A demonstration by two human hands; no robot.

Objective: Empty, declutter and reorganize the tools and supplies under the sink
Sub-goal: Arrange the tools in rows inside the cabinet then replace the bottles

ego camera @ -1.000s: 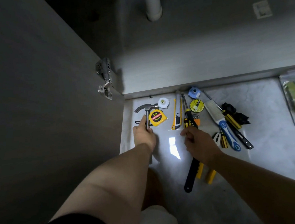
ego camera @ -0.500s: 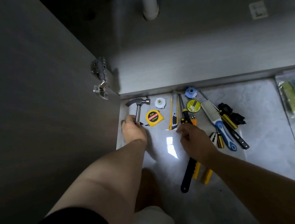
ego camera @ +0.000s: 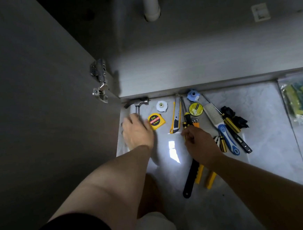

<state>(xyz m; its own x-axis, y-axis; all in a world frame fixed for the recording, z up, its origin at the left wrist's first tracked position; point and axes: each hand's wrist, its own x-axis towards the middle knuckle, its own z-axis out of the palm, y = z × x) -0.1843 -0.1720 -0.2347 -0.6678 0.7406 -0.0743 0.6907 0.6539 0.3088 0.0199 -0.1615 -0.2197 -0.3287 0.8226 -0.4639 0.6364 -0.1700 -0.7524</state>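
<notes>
Tools lie on the floor (ego camera: 268, 133) before the cabinet (ego camera: 198, 69).

Left hand (ego camera: 136, 132): grip closed round the hammer (ego camera: 139, 103) handle, with the head at its 12 o'clock by the cabinet base. A tape measure (ego camera: 155, 122) lies just beside it at 3 o'clock.

Right hand (ego camera: 200, 143): grip pinching the screwdriver (ego camera: 186, 118) handle, with the shaft toward 12 o'clock. A brush (ego camera: 220, 125) lies at its 2 o'clock.

Along the floor's (ego camera: 265, 124) far edge, against the cabinet base (ego camera: 198, 71), the hammer (ego camera: 139, 103) lies in the left corner by the door (ego camera: 37, 105). To its right come the tape measure (ego camera: 155, 121), utility knife (ego camera: 175, 114), screwdriver (ego camera: 186, 115) and brush (ego camera: 218, 126). The bag (ego camera: 302, 101) lies at the right edge. Your left hand (ego camera: 136, 132) covers the hammer's handle.
</notes>
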